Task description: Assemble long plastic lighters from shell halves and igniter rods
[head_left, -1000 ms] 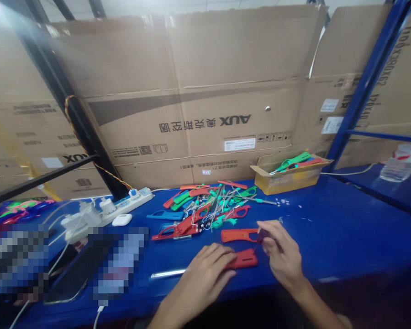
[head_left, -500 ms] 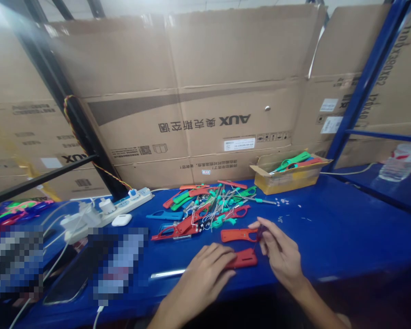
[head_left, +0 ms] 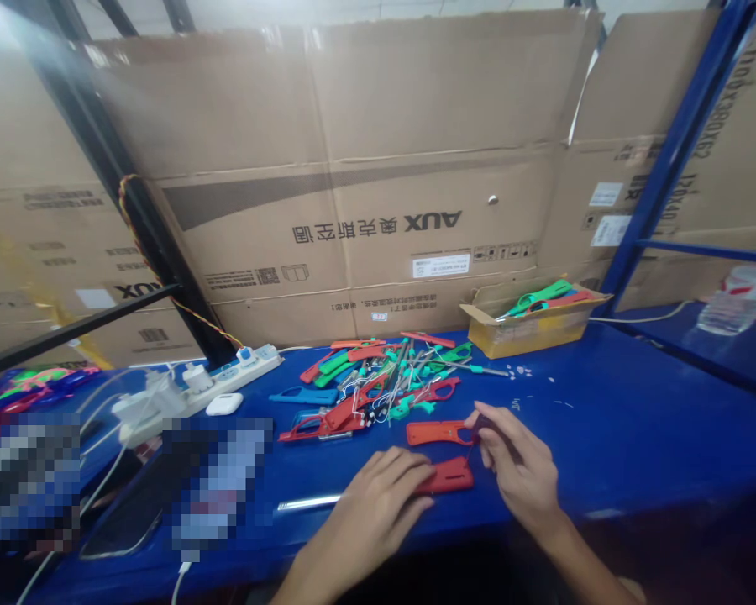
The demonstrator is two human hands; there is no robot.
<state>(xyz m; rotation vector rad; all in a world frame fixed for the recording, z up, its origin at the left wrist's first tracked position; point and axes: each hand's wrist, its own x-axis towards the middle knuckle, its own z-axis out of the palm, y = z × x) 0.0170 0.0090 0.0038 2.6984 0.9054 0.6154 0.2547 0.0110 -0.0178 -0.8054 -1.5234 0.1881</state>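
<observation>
A red long-nosed lighter [head_left: 448, 476] lies on the blue tabletop, its metal tube [head_left: 308, 502] pointing left. The fingers of my left hand [head_left: 381, 504] are wrapped over its middle and press it down. My right hand [head_left: 520, 470] pinches a small dark tool, mostly hidden by the fingers, whose thin shaft reaches down to the lighter's right end. Just behind lies an orange handle shell [head_left: 439, 432] with a finger loop, close to my right fingertips. A pile of lighter parts [head_left: 378, 382], with coloured shells, metal tubes and white wires, lies farther back.
A small cardboard box [head_left: 517, 334] of lighters stands at the back right. On the left are a power strip [head_left: 265, 363], a white earbud case [head_left: 224, 405] and phones with cables. Tiny white scraps [head_left: 520, 370] lie right of the pile. Cardboard sheets [head_left: 378, 193] wall the back.
My right hand has shifted very slightly, still pinching the dark tool by the lighter's right end. My left hand and the lighter stay in place.
</observation>
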